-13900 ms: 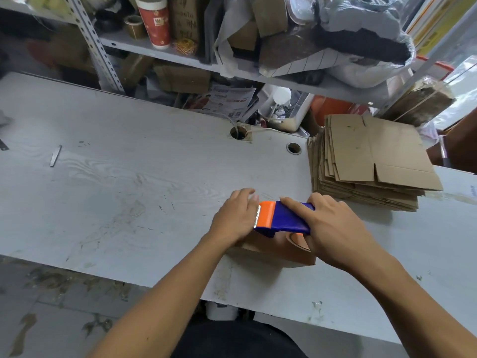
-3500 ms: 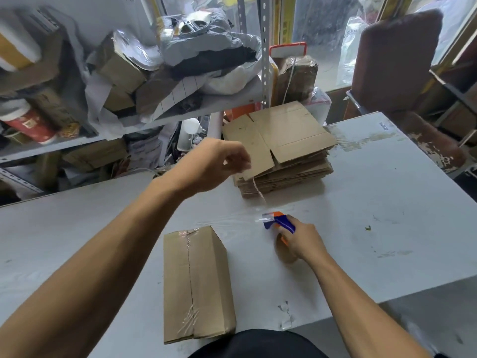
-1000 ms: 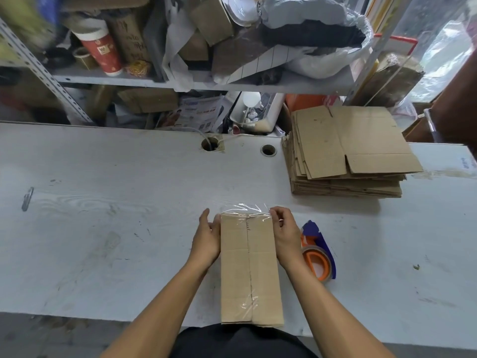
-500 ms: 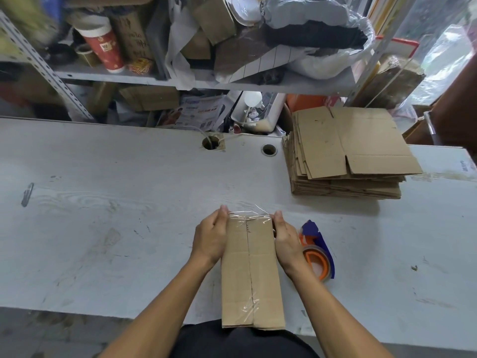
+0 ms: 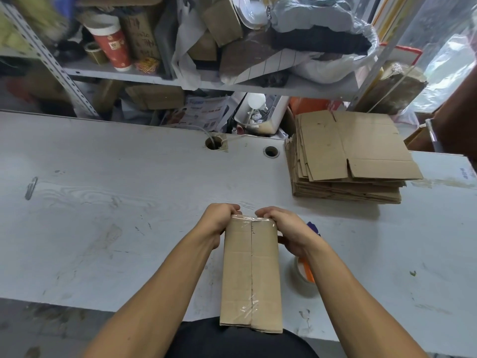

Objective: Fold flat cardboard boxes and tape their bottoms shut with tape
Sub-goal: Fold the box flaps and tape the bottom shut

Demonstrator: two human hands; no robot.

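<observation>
At lower centre, the taped cardboard box (image 5: pixel 251 275) is gripped at its far end by the left hand (image 5: pixel 218 222) and right hand (image 5: pixel 286 229), fingers curled over the tape end being pressed down; next, a flat from the stack (image 5: pixel 346 161) is probably needed.

The big white table (image 5: pixel 103 202) had scuffs and dark marks on it. Two round holes (image 5: pixel 271 151) sat near its far edge. A tall folded box (image 5: pixel 251 275) lay on the table close to the near edge, with clear tape down its middle seam. Just to the right of the box sat a tape roll (image 5: pixel 304 277) with orange and blue parts. A stack of flat cardboard (image 5: pixel 348 161) lay at the far right. A small metal clip (image 5: pixel 31 187) lay far to the left
</observation>
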